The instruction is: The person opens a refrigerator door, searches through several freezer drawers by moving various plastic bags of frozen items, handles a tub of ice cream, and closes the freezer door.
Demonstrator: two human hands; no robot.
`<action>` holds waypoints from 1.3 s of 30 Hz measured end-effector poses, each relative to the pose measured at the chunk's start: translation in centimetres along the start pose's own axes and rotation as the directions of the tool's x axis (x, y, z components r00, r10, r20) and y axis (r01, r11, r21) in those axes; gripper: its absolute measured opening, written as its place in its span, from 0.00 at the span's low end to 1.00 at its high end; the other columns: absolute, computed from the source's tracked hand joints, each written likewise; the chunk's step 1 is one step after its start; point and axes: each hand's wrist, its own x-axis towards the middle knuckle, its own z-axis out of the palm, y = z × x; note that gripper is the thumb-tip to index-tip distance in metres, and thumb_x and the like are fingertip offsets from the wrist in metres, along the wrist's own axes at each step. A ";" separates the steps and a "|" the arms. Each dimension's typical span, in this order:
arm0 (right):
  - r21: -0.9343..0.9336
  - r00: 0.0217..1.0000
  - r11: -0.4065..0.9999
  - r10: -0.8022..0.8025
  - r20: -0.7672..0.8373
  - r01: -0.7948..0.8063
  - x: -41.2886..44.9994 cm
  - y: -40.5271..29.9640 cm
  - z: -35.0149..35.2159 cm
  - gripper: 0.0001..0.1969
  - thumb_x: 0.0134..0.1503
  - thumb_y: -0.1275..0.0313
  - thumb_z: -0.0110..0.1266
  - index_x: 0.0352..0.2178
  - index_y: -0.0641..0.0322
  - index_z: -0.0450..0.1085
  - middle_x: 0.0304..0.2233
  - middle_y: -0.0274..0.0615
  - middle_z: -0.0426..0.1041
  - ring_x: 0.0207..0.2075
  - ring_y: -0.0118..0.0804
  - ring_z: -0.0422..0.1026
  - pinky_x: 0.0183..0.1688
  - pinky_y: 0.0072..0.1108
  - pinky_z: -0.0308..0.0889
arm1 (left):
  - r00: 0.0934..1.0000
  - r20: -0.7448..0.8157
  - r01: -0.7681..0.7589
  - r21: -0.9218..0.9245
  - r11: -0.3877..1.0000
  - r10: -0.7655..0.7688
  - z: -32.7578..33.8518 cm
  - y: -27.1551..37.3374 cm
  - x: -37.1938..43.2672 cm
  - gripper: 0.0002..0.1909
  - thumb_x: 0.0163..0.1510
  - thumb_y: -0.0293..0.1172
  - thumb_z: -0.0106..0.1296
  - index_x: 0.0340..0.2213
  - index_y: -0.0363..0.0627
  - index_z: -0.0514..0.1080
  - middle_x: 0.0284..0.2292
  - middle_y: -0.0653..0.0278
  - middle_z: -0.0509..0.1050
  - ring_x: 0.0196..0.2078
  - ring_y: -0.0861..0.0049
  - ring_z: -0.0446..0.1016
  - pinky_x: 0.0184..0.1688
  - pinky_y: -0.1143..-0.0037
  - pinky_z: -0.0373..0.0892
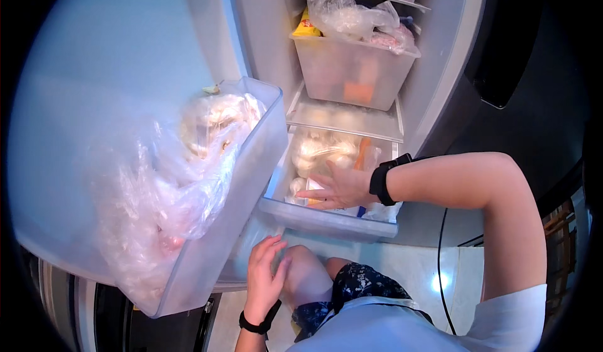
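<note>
My right hand [340, 187] reaches into a pulled-out clear plastic drawer [330, 220] at the bottom of a refrigerator. Its fingers are spread over a white packet or carton [312, 185], partly hidden by the hand; whether they touch it is unclear. Behind the fingers lies a clear plastic bag of pale, rounded items [320, 149]. An orange strip-like item [362, 153] stands beside that bag. A small pale bundle [297, 185] sits at the drawer's left side. My left hand [266, 269] hovers empty near my knee, before the drawer front, thumb apart from loosely bent fingers.
On the left, the open door carries a deep clear bin [235, 201] stuffed with plastic bags [198, 196]. A shelf [346, 116] partly covers the low drawer. Above it sits another drawer [351, 69] with bags and a yellow packet [307, 27]. A black cable [442, 267] hangs at right.
</note>
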 end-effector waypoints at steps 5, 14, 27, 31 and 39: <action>-0.104 0.995 0.993 0.049 -0.084 -0.058 -0.2 -0.9 2.1 0.47 0.49 0.51 0.54 0.64 0.38 0.36 0.67 0.44 0.28 0.63 0.51 0.51 0.51 0.46 0.63 | 0.999 -0.010 -0.036 -0.003 0.999 0.036 0.8 0.1 -0.4 0.14 0.49 0.25 0.54 0.39 0.39 0.73 0.46 0.55 0.72 0.51 0.57 0.67 0.53 0.67 0.62; 0.002 0.997 1.000 0.018 -0.073 -0.018 -0.8 0.3 1.4 0.57 0.37 0.50 0.65 0.63 0.32 0.37 0.64 0.49 0.41 0.54 0.48 0.62 0.45 0.40 0.65 | 0.998 0.013 -0.069 -0.010 0.998 0.069 2.0 1.7 -1.1 0.14 0.48 0.24 0.54 0.39 0.40 0.73 0.44 0.55 0.73 0.51 0.58 0.68 0.53 0.67 0.63; 0.917 0.682 0.205 0.726 0.093 -0.342 -5.7 6.5 0.9 0.57 0.38 0.48 0.62 0.64 0.47 0.36 0.49 0.67 0.60 0.46 0.59 0.68 0.51 0.33 0.64 | 0.992 0.043 -0.115 -0.045 0.992 0.117 3.3 1.2 -1.0 0.16 0.47 0.24 0.56 0.40 0.40 0.72 0.45 0.56 0.71 0.49 0.57 0.67 0.52 0.66 0.63; 0.705 0.694 -0.700 0.565 0.447 0.116 -6.0 8.2 3.1 0.54 0.40 0.39 0.55 0.63 0.52 0.42 0.57 0.57 0.55 0.36 0.46 0.70 0.43 0.29 0.69 | 0.992 0.059 -0.111 -0.071 0.991 0.115 3.8 2.6 0.6 0.16 0.48 0.23 0.55 0.41 0.40 0.72 0.46 0.55 0.71 0.51 0.58 0.68 0.53 0.67 0.63; 0.236 0.631 -0.843 0.522 0.574 0.483 -4.6 9.3 5.1 0.41 0.49 0.43 0.45 0.54 0.66 0.54 0.51 0.45 0.59 0.35 0.49 0.71 0.37 0.35 0.73 | 0.985 0.097 -0.139 -0.027 0.990 0.141 4.4 2.4 2.6 0.17 0.46 0.23 0.56 0.41 0.39 0.72 0.46 0.55 0.71 0.50 0.58 0.67 0.52 0.68 0.63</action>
